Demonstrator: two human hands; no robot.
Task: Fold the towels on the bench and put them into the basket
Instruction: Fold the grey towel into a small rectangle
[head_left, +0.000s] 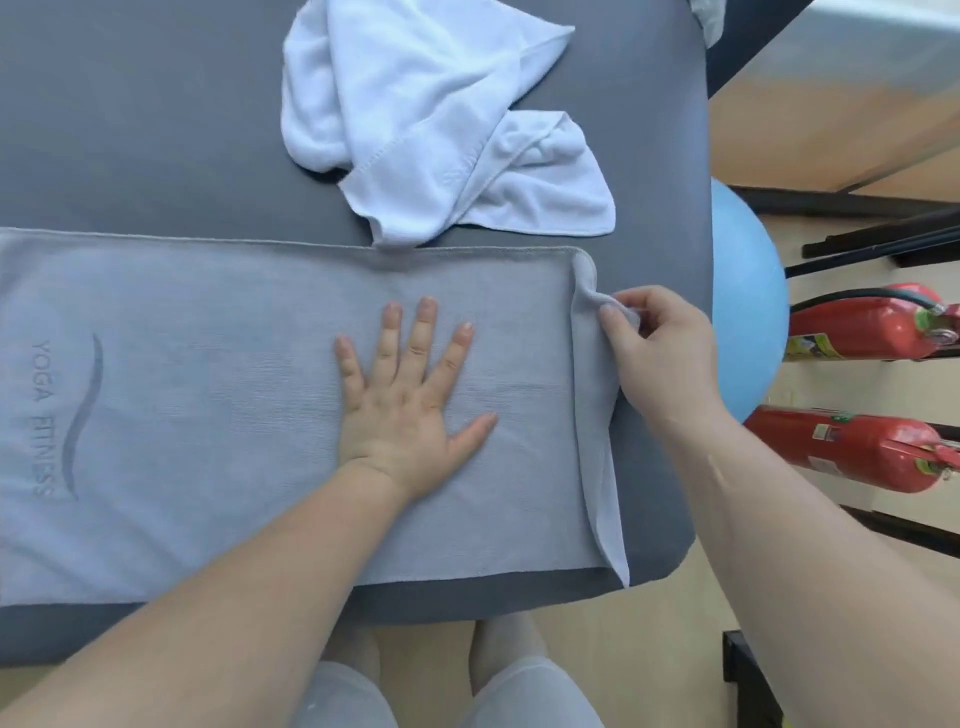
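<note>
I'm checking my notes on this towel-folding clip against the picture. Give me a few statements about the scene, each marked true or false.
1. The left hand lies flat, fingers spread, on the grey towel. True.
2. The right hand pinches the grey towel's right edge. True.
3. The white towel is neatly folded. False: it lies crumpled on the bench, beyond the grey towel.
4. The grey towel is plain. False: it carries the words YOGA FITNESS near its left end.
5. Two red fire extinguishers lie to the right of the bench. True.
</note>
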